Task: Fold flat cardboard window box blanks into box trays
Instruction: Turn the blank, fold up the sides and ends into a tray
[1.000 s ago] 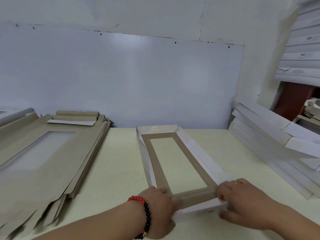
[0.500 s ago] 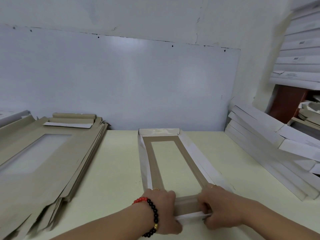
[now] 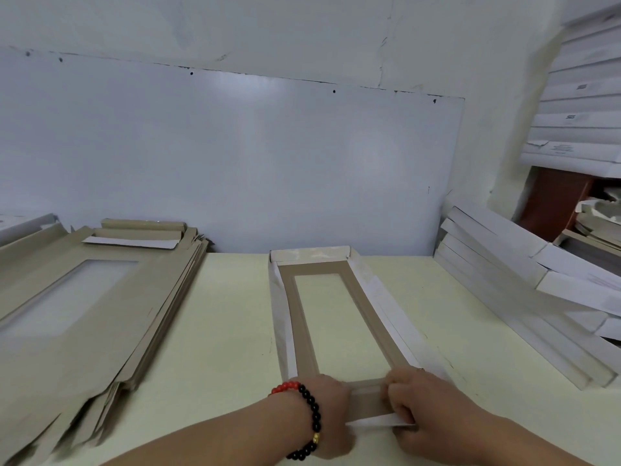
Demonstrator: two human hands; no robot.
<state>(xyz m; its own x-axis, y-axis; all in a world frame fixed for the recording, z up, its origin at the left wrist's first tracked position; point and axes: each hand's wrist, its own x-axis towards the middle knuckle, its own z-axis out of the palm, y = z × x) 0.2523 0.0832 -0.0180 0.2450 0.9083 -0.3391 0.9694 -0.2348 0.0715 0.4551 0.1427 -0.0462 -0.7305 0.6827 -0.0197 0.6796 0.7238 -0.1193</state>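
Gripping the near end of a long, partly folded brown-and-white cardboard window box tray (image 3: 336,317), a person is working at a pale cream surface (image 3: 218,331). The left hand (image 3: 331,415), wearing a red-and-black beaded bracelet (image 3: 307,418), is curling its grip over the tray's near left corner, while the right hand (image 3: 423,408) is curling its grip over the near right corner, fingers (image 3: 398,395) pressing down on the brown end flap. A white flap edge is showing just beneath the two hands. The tray is lying in the middle of the surface, its far end wall standing upright close to a white wall panel (image 3: 235,163). A tall stack of flat brown cardboard window blanks (image 3: 84,314) is lying well to the left, and folded white boxes (image 3: 524,287) are leaning in a pile on the right.
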